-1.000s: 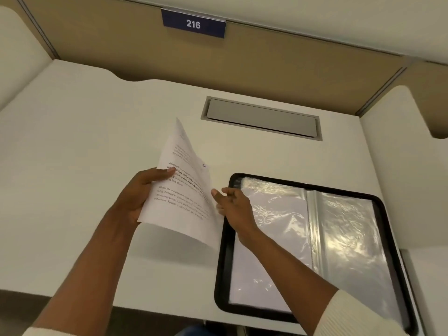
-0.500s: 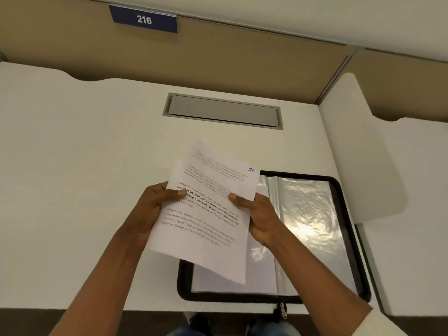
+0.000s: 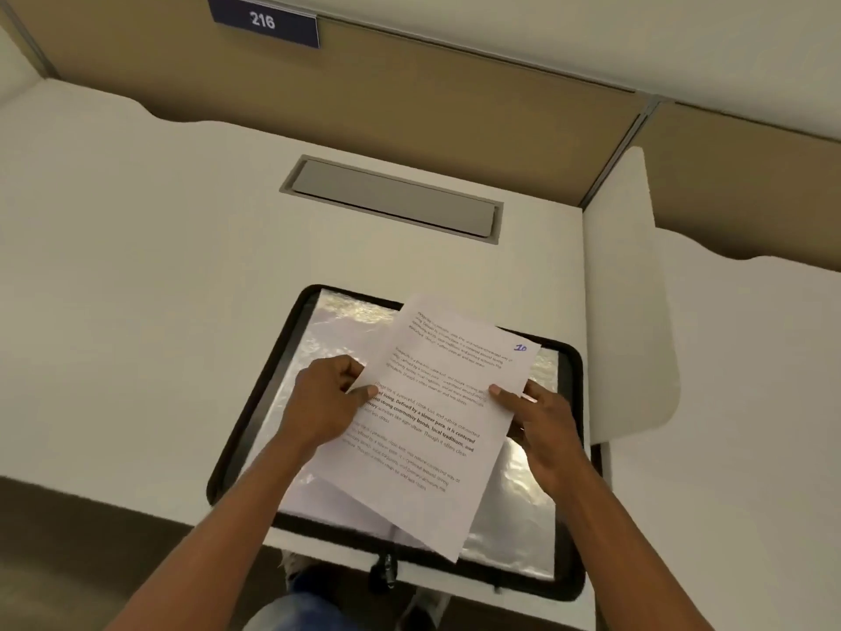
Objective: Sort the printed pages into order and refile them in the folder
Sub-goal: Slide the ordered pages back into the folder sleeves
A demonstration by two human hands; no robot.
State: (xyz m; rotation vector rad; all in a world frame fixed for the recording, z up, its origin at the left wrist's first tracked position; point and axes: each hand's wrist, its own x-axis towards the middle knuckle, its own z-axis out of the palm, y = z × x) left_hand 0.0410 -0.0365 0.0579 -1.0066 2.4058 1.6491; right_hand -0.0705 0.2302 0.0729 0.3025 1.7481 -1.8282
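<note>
Head view, looking down at the bench (image 3: 136, 266).

- Printed pages (image 3: 432, 425): held in both hands over the open folder (image 3: 346, 330), skewed so the long edges run from near-left to far-right. The top sheet faces up and carries paragraphs of type, one in bold. A handwritten blue "10" (image 3: 520, 347) sits in its far right corner.
- A second sheet edge shows under the near-left corner. How many sheets are in the bundle I cannot tell, nor whether the bundle touches the folder or is held clear of it.
- Left hand (image 3: 327, 403): grip clamped on the left edge of the pages, thumb on the printed face, fingers curled at the edge.
- Right hand (image 3: 541, 430): grip clamped on the right edge, thumb on top, fingers under the paper.
- Folder: black-rimmed, lying open and flat at the near edge of the bench, with shiny clear sleeves showing on both sides of the pages. Its zip pull (image 3: 387, 571) hangs over the bench edge.
- Surroundings: a grey hatch (image 3: 396, 198) is set into the bench beyond the folder, well apart from it. A white divider panel (image 3: 628, 289) stands to the right. On the tan back wall is a dark blue plate (image 3: 264, 21) marked "216".
</note>
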